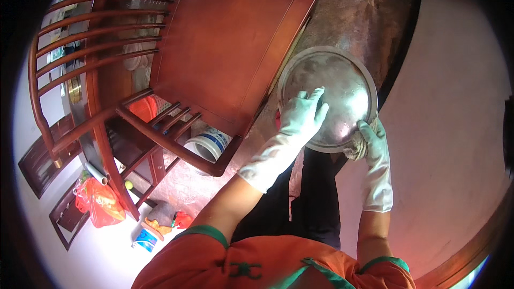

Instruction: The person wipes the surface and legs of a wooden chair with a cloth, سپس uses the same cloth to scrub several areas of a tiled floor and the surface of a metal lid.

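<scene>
Red bag point(106, 203): bulging, too unclear to read inside.
White bucket point(215, 141): open-topped, partly behind chair point(225, 48), too dim inside to make out.
Left hand point(300, 115): grip apart, over lid point(342, 93).
Lid: between both hands, probably mid-wipe.
Cloth point(355, 149): bunched at lid's lower-right rim; likely needing a steady pass along edge.
Right hand point(376, 140): grip clamped on cloth.

Furnished at left with a slatted reddish-brown chair point(219, 43); bounded right by a pale wall point(444, 101); spread over mottled floor point(345, 10).
</scene>
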The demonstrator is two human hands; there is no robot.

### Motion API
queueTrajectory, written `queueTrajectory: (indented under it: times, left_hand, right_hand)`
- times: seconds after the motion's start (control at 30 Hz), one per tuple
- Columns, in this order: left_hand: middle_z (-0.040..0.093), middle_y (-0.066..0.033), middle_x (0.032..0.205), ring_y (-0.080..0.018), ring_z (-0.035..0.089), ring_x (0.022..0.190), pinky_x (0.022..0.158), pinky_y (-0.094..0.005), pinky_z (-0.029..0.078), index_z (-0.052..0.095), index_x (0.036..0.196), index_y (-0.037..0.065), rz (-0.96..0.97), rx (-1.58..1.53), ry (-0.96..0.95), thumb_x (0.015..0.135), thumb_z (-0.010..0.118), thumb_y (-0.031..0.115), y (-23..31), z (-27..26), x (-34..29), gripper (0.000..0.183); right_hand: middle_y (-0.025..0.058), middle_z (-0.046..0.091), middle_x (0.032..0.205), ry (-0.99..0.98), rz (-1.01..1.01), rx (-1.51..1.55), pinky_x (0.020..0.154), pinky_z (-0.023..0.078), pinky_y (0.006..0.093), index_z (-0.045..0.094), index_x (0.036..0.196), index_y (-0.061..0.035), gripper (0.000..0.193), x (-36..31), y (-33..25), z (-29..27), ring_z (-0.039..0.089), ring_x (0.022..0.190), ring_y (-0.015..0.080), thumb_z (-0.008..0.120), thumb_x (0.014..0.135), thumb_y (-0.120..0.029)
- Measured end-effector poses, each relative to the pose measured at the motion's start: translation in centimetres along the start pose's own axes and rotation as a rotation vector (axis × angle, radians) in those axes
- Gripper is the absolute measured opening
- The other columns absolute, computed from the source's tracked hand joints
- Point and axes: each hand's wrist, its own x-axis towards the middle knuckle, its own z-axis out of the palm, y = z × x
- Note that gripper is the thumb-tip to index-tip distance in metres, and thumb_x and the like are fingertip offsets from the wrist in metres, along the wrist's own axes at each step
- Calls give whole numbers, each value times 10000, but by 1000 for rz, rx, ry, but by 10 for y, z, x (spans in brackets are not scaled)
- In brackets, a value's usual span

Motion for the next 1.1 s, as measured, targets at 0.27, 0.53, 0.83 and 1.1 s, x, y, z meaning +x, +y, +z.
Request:
queueTrajectory:
  times: [0.27, 0.53, 0.83, 1.1]
  left_hand:
    - [394, -208, 1335, -311, 388, 1239, 1035, -392, 313, 322, 1358, 13, -109, -711, 361, 765, 684, 333, -37, -92, -51, 765]
    - [539, -99, 1205, -227, 532, 1097, 924, -371, 447, 477, 1247, 30, -401, -1680, -259, 842, 583, 195, -76, -84, -103, 450]
    - [510, -109, 1251, -250, 521, 1116, 938, -425, 447, 422, 1307, 73, -257, -1576, 15, 879, 507, 114, -54, -53, -150, 438]
    - [544, -60, 1213, -154, 501, 1111, 974, -322, 379, 476, 1265, 31, -130, -1422, 63, 878, 526, 103, -31, -46, -169, 397]
  right_hand:
    - [104, 572, 1108, -135, -17, 388, 788, 518, 310, 412, 1287, -10, 463, -42, 26, -7, 604, 904, 187, 524, 839, -49]
    - [72, 598, 1053, -336, 31, 275, 757, 514, 284, 448, 1260, -2, 438, -42, 42, -24, 600, 870, 144, 568, 845, -81]
    - [29, 627, 974, 258, -284, -40, 649, 492, 222, 528, 1199, -4, 358, -81, 10, -19, 584, 757, 80, 595, 862, -106]
    - [134, 606, 971, 0, -874, -1361, 719, 490, 411, 602, 1144, -176, 374, -95, -59, 67, 604, 838, 328, 556, 796, -47]
